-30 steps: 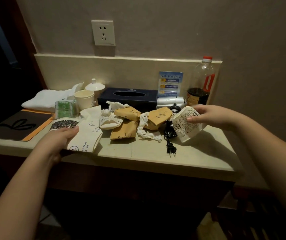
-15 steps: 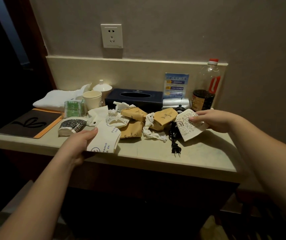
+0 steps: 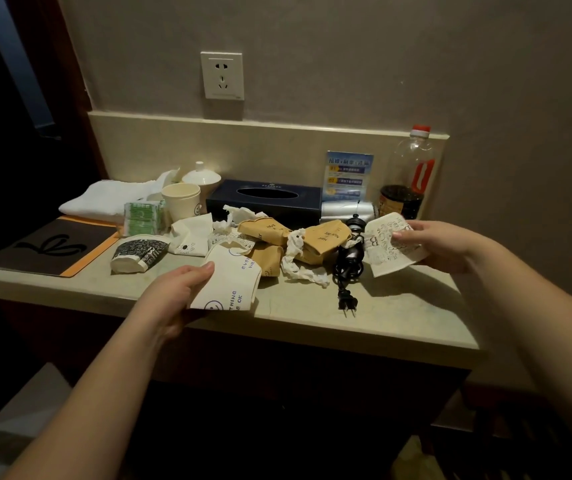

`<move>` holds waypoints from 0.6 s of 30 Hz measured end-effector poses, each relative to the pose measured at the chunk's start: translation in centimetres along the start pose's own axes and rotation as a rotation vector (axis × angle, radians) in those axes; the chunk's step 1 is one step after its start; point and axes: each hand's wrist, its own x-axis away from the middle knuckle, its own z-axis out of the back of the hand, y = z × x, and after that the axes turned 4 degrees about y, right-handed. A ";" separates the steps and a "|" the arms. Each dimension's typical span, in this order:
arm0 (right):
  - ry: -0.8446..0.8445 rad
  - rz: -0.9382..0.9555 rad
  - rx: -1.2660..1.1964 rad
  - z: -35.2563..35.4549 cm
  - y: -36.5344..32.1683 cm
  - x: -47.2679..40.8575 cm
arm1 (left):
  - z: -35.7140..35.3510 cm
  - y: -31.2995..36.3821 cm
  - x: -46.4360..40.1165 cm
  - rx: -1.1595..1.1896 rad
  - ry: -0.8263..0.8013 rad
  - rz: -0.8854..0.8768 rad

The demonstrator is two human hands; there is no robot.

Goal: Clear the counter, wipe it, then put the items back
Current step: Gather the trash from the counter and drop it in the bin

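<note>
Head view: left hand [image 3: 177, 292] holds a flattened white cup [image 3: 229, 285] at the tabletop [image 3: 399, 306] front, right hand [image 3: 440, 245] pinches a printed cup [image 3: 386, 247], brown cups [image 3: 326, 239] piled at twelve o'clock between both grips.

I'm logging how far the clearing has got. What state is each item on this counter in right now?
Left hand: grips cream flattened cup.
Right hand: holds white lettered cup, crushed.
Black-patterned cup: on its side.
Brown cups: crushed, lying flat.
Cream cup: upright.
Tissue box: slot shows no tissue.
Bottle: capped, upright, nearly empty.
Plug: unplugged, on counter.
</note>
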 end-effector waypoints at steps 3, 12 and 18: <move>-0.024 0.026 -0.123 0.6 -0.6 0.4 | -0.1 0.1 0.1 0.021 0.001 -0.016; -0.032 -0.022 -0.042 -4.6 -6.4 -1.2 | -1.8 0.3 -0.1 0.080 0.000 -0.062; 0.167 -0.168 0.268 -8.5 -8.1 -3.2 | -2.5 0.2 -0.6 0.031 -0.007 -0.033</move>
